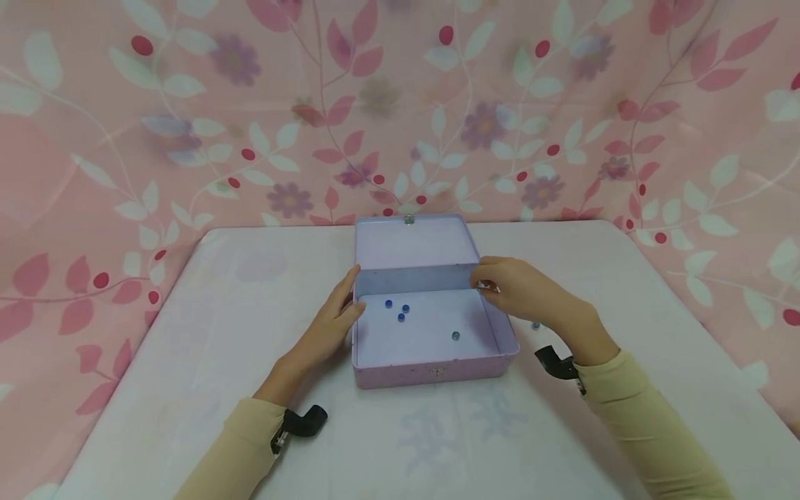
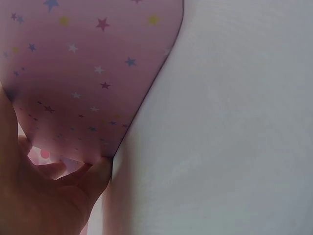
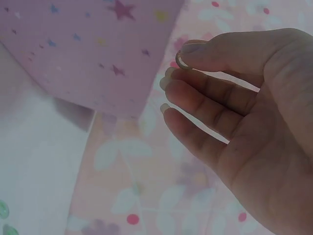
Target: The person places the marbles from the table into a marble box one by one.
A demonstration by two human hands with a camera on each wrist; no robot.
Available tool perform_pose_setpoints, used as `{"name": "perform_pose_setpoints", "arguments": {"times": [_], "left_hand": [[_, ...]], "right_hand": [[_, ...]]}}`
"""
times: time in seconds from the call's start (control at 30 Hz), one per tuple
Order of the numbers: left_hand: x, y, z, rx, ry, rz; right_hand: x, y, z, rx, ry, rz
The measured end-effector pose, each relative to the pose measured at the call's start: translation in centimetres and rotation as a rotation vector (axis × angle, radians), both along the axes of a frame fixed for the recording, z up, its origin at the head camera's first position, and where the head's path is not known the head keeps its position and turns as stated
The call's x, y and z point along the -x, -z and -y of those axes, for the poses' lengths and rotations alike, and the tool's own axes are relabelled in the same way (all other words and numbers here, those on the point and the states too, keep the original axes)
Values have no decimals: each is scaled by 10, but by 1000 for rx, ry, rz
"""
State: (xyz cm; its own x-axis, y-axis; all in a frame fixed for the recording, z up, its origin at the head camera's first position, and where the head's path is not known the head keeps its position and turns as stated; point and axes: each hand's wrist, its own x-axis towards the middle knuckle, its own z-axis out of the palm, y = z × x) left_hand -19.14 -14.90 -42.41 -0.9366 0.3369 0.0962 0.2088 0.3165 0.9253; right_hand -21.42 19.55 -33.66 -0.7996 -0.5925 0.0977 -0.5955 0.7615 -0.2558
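We see the lilac box on the white surface, its lid raised at the back of the box, which leaves the inside within easy reach. Within the box lie three blue beads, grouped toward its back left, and a greenish clear bead nearer its front right; the walls, we judge, keep such round little things from rolling off. At the box's left end we find the left hand, fingers and thumb spread, the thumb tip at the rim and the forefinger along the back corner, probably to steady the box. At the back right corner of the box, the right hand brings thumb and forefinger together, pinching what seems to be a small glassy piece, mostly hidden by the fingertips; such a light grip likely suits so small a thing. Just to the right of the box, on the surface, we make out a loose bluish bead, and the right wrist view shows green pieces beyond the box's starred outside; we cannot tell whether that bead is among them. Farther out, behind the box, we have a pink floral cloth.
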Motion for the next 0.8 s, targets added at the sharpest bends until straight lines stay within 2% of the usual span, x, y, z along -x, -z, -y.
{"name": "perform_pose_setpoints", "arguments": {"times": [0.1, 0.17, 0.33, 0.57, 0.8], "left_hand": [[6, 17, 3, 7, -9, -17], [6, 19, 4, 6, -10, -13], [4, 19, 5, 10, -18, -9], [3, 18, 5, 26, -12, -10], [7, 15, 3, 10, -10, -15]], "right_hand": [[-2, 5, 7, -3, -16, 17], [-3, 9, 10, -7, -30, 33], [-2, 20, 21, -36, -51, 62], [-2, 37, 31, -136, -96, 27], [-2, 42, 38, -173, -105, 25]]}}
